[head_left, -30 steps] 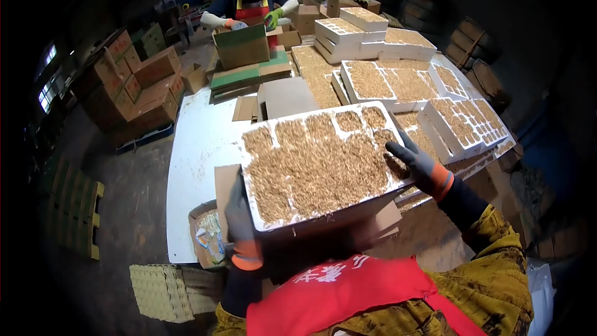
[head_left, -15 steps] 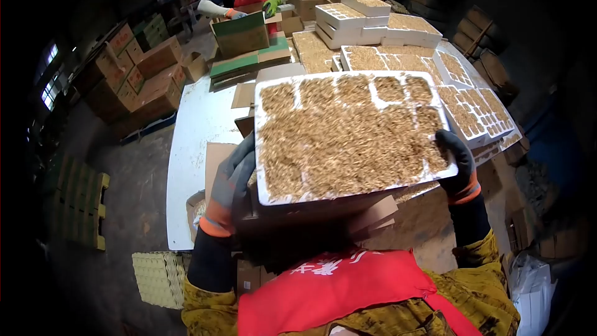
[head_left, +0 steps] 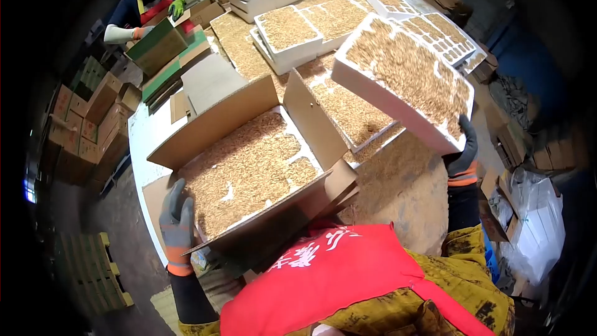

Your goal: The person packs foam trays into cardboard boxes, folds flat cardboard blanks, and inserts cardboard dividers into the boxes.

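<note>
A white foam tray (head_left: 398,109), filled with brown husk-like grains, is tilted on the right side. My right hand (head_left: 462,149), in a grey and orange glove, grips its near right corner. Whether its far end rests on the trays behind cannot be told. In front of me stands an open cardboard box (head_left: 217,121) with raised flaps; another husk-filled foam tray (head_left: 249,168) sits inside. My left hand (head_left: 177,221), gloved alike, is at the box's left side, fingers extended upward and holding nothing visible.
Several husk-filled foam trays (head_left: 289,28) are stacked on the white table (head_left: 142,149). A co-worker (head_left: 149,9) handles a green and brown carton (head_left: 158,46) at far left. Cardboard boxes (head_left: 93,115) and a pallet (head_left: 93,270) stand left; a plastic bag (head_left: 535,224) lies right.
The foam tray has moved from in front of me to the right, leaving my left hand. The open box with its tray is now uncovered. The view has turned rightward.
</note>
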`<action>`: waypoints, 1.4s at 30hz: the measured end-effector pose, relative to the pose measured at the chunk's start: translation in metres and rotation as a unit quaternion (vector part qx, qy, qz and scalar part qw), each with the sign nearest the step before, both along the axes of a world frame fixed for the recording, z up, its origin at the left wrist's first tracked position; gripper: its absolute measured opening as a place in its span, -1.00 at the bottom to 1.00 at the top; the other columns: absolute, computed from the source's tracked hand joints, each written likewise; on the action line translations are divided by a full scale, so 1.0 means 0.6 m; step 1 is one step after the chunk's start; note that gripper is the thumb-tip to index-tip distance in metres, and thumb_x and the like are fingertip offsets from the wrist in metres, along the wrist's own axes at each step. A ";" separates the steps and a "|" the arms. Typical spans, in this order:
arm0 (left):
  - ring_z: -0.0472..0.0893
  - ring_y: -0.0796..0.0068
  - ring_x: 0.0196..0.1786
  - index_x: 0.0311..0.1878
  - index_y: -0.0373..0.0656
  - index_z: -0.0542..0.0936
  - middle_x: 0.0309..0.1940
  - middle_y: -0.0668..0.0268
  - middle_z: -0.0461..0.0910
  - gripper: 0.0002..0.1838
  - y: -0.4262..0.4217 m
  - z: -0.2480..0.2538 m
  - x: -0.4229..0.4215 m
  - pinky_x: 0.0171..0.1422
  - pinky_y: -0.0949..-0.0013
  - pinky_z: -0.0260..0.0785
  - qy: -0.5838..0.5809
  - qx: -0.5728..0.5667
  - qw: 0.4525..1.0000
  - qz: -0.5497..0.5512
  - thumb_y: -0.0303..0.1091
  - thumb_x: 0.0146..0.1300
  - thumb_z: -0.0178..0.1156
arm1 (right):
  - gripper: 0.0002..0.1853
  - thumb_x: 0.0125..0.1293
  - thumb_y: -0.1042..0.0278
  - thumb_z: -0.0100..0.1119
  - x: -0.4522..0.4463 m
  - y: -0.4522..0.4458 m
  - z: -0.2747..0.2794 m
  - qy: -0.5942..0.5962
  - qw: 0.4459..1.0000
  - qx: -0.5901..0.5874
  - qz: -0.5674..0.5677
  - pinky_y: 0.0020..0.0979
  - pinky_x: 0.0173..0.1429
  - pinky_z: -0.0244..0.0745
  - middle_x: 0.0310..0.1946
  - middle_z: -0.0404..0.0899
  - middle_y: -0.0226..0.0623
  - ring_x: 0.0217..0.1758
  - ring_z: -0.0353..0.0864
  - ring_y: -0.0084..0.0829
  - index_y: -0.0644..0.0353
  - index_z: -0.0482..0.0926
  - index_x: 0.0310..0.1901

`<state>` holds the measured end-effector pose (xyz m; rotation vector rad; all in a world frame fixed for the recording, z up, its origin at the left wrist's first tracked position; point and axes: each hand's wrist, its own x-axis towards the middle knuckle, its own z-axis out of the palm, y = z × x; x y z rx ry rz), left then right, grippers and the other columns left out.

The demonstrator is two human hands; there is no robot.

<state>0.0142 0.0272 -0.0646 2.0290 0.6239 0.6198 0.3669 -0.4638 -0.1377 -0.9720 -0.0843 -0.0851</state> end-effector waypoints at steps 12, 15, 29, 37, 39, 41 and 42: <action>0.37 0.06 0.36 0.20 -0.22 0.53 0.24 0.08 0.48 -0.49 0.005 -0.015 -0.003 0.48 0.13 0.14 0.092 0.220 0.971 0.009 -0.46 0.12 0.30 | -0.33 0.24 0.56 0.22 0.081 0.210 -0.257 0.098 0.990 0.093 -0.031 -0.17 0.24 0.46 0.21 0.46 -0.17 0.20 0.50 -0.22 0.19 0.23 0.39; 0.30 0.07 0.42 0.28 -0.20 0.48 0.31 0.05 0.41 -0.45 0.011 -0.034 -0.002 0.52 0.11 0.06 0.163 0.305 0.937 0.041 -0.39 0.19 0.29 | -0.32 0.24 0.61 0.23 0.128 0.223 -0.275 0.094 0.995 0.042 -0.007 -0.22 0.20 0.48 0.19 0.47 -0.22 0.16 0.52 -0.27 0.18 0.22 0.39; 0.33 -0.04 0.38 0.24 -0.21 0.53 0.30 -0.08 0.40 -0.56 0.038 -0.060 -0.011 0.51 0.05 0.01 0.179 0.357 0.915 0.050 -0.19 0.41 0.06 | -0.53 0.35 0.40 0.16 -0.073 0.257 0.182 -0.147 0.956 -0.144 0.209 -0.46 0.16 0.51 -0.03 0.61 -0.24 0.03 0.57 -0.50 0.31 0.43 0.27; 0.30 0.00 0.42 0.20 -0.22 0.54 0.26 -0.07 0.45 -0.51 -0.005 -0.052 -0.003 0.57 0.00 -0.08 0.142 0.377 0.907 0.122 -0.14 0.28 0.24 | -0.33 0.33 0.10 0.20 -0.157 0.425 0.208 -0.260 0.785 -0.321 0.462 -0.35 0.14 0.47 0.14 0.51 0.01 0.05 0.55 -0.37 0.35 0.30 0.35; 0.30 0.01 0.42 0.20 -0.23 0.52 0.28 -0.06 0.42 -0.48 -0.011 -0.049 -0.006 0.59 -0.01 -0.10 0.123 0.396 0.901 0.128 -0.16 0.24 0.28 | -0.33 0.30 0.15 0.22 -0.135 0.441 0.201 -0.167 0.755 -0.435 0.461 -0.39 0.24 0.42 0.09 0.56 -0.02 0.12 0.54 -0.38 0.40 0.32 0.33; 0.29 -0.06 0.41 0.18 -0.29 0.51 0.23 -0.07 0.44 -0.42 -0.013 -0.050 -0.008 0.56 -0.09 -0.10 0.099 0.404 0.901 0.122 -0.10 0.20 0.29 | -0.37 0.30 0.28 0.27 -0.119 0.449 0.191 -0.104 0.762 -0.438 0.465 -0.45 0.23 0.42 0.11 0.56 -0.13 0.11 0.52 -0.45 0.43 0.33 0.32; 0.28 -0.08 0.41 0.18 -0.31 0.50 0.21 -0.07 0.44 -0.40 -0.020 -0.039 -0.005 0.55 -0.13 -0.10 0.107 0.400 0.903 0.118 -0.08 0.18 0.30 | -0.39 0.32 0.35 0.26 -0.126 0.452 0.205 -0.061 0.771 -0.425 0.470 -0.45 0.24 0.41 0.11 0.55 -0.18 0.12 0.51 -0.47 0.43 0.32 0.33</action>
